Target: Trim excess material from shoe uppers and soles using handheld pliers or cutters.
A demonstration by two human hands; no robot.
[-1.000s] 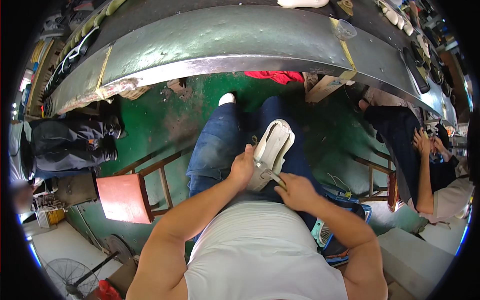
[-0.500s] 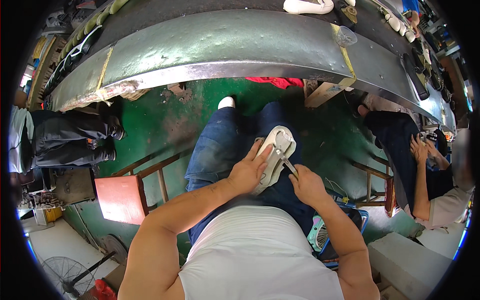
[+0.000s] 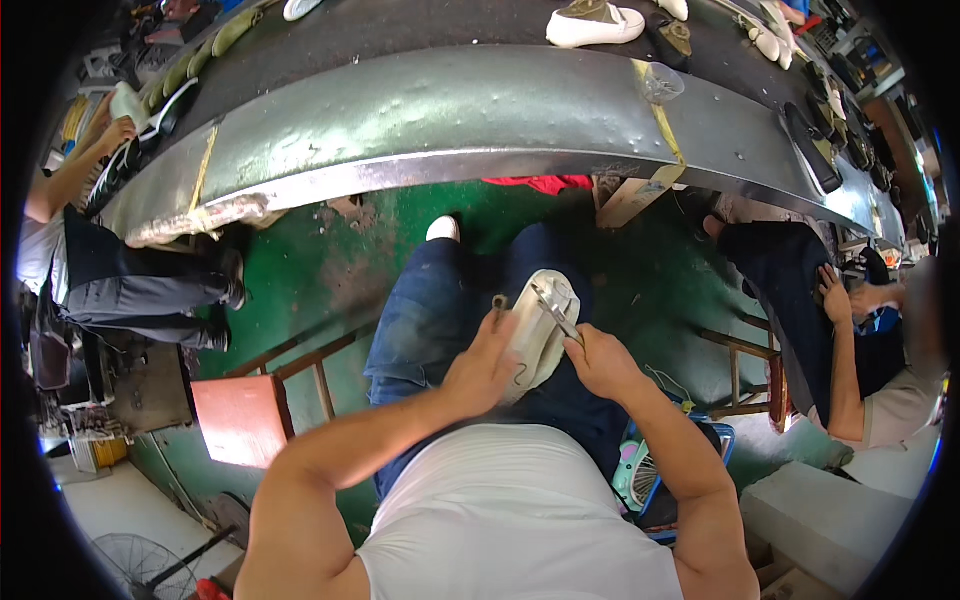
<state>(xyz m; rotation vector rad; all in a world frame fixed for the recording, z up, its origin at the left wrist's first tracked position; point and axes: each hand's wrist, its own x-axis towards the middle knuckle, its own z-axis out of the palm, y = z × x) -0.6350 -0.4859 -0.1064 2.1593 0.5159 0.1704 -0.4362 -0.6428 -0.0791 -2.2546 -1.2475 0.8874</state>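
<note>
Shoe: we hold a pale shoe (image 3: 537,335) sole-up over our lap, above our blue jeans (image 3: 430,320).
Left hand (image 3: 483,368): it wraps around the shoe's near left side and grips it tight.
Right hand (image 3: 598,358): it pinches a thin metal tool (image 3: 556,312) that lies on the sole.
Long way: the shoe points away from us, toward the long grey bench (image 3: 450,120).
Nearer hand: both touch it; the left one carries it.

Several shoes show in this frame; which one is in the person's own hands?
The pale shoe over the lap, sole side up, gripped by the left hand while the right hand works a thin tool on it. The others lie on the conveyor belt.
</note>
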